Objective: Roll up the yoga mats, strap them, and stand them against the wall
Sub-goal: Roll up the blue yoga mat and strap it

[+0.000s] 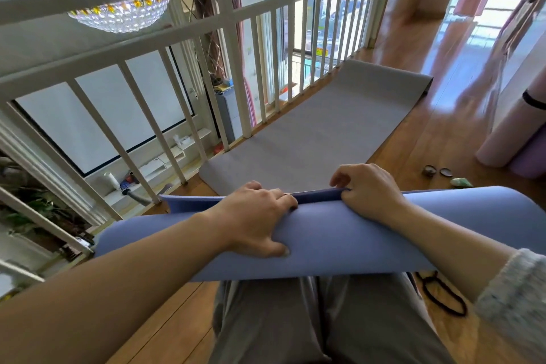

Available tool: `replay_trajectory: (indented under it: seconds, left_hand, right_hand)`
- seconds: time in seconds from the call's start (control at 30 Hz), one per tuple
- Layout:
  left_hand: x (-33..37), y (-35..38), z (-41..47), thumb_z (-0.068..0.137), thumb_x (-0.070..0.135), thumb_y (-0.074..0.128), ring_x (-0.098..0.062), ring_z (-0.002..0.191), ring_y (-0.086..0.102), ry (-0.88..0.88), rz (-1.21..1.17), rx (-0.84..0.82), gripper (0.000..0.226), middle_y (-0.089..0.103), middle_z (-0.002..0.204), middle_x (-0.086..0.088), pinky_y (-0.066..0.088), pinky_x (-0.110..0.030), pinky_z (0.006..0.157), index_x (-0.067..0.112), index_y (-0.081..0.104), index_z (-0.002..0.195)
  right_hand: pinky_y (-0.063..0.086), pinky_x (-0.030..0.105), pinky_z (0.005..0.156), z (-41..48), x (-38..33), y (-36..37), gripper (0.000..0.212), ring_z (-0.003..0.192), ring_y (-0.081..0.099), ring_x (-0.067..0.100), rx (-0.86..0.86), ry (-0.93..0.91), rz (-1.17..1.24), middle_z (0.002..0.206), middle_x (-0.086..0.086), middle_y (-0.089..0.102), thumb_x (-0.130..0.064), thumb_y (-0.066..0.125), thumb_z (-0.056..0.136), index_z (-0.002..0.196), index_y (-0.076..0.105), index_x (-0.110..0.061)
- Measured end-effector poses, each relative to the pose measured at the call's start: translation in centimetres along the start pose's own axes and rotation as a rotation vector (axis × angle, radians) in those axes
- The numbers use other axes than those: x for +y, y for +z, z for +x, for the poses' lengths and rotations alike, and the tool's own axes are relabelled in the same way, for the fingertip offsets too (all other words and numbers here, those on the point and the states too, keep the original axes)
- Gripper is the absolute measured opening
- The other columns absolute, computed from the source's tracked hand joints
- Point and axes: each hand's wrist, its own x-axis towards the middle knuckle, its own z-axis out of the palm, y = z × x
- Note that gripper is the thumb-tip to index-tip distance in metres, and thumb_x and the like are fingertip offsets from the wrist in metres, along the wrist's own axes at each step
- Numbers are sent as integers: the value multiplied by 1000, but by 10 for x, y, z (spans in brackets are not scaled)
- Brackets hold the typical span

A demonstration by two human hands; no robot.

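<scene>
Both hands were clamped on the blue mat [354, 245]: the left hand [260, 216] curled over the top of the roll at mid-frame, and the right hand [366, 189] just beside it, pinching the loose outer edge. The roll lay crosswise over the person's knees in the lower half of the frame. It looked light, soft and springy, likely to uncoil if released, so a grip on the edge near the middle seemed sound.

Beyond it, the grey mat [325, 127] lay flat and unrolled along the white railing [177, 47] at centre. The wooden floor [413, 133] was glossy and probably slippery under foam. At the right edge stood pale rolled mats [508, 139], one banded in black. A black strap [443, 295] lay looped on the floor at lower right.
</scene>
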Motion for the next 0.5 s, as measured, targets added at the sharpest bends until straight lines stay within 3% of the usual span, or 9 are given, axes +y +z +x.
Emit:
replay_trajectory:
  seconds: [0.13, 0.27, 0.33, 0.37, 0.43, 0.5]
  left_hand:
    - [-4, 3, 5, 81, 63, 56, -14, 117, 43, 36, 20, 18, 71, 52, 130, 5, 25, -28, 107, 28, 38, 140]
    - [-6, 4, 11, 81, 64, 55, -14, 124, 37, 39, 24, -16, 70, 52, 129, 5, 14, -39, 115, 28, 41, 140]
    - [-9, 1, 16, 82, 63, 56, -14, 122, 43, 12, -10, -58, 69, 52, 129, 6, 12, -45, 118, 29, 43, 139]
    - [-11, 0, 18, 81, 63, 57, -13, 119, 47, 0, -30, -76, 68, 52, 128, 6, 14, -47, 118, 29, 44, 138]
    - [-11, -3, 21, 79, 64, 60, -12, 110, 50, -12, -67, -100, 67, 52, 125, 7, 23, -42, 115, 29, 45, 135]
    - [-10, -5, 24, 77, 64, 64, -11, 103, 48, -17, -83, -122, 69, 49, 124, 7, 33, -28, 99, 29, 45, 132]
  right_hand:
    - [52, 30, 78, 0, -1, -8, 34, 85, 57, 11, -155, 18, 1, 88, -11, 63, -3, 49, 84, 88, 68, -30]
    - [45, 25, 85, -1, -2, -14, 33, 95, 54, 11, -293, -17, -28, 100, -9, 56, -9, 41, 92, 104, 68, -24]
    - [42, 28, 86, -7, -2, -17, 29, 100, 54, 14, -344, -58, -86, 104, -9, 49, -31, 43, 96, 117, 62, -25]
    - [43, 30, 85, -11, -2, -18, 37, 100, 55, 15, -363, -94, -134, 106, -9, 46, -47, 47, 93, 122, 57, -27]
    - [44, 29, 84, -19, 0, -21, 72, 95, 53, 12, -395, -176, -237, 109, -10, 45, -76, 55, 74, 129, 47, -31]
    - [45, 28, 86, -24, 0, -22, 94, 93, 51, 9, -393, -228, -296, 110, -10, 45, -86, 58, 58, 133, 43, -32]
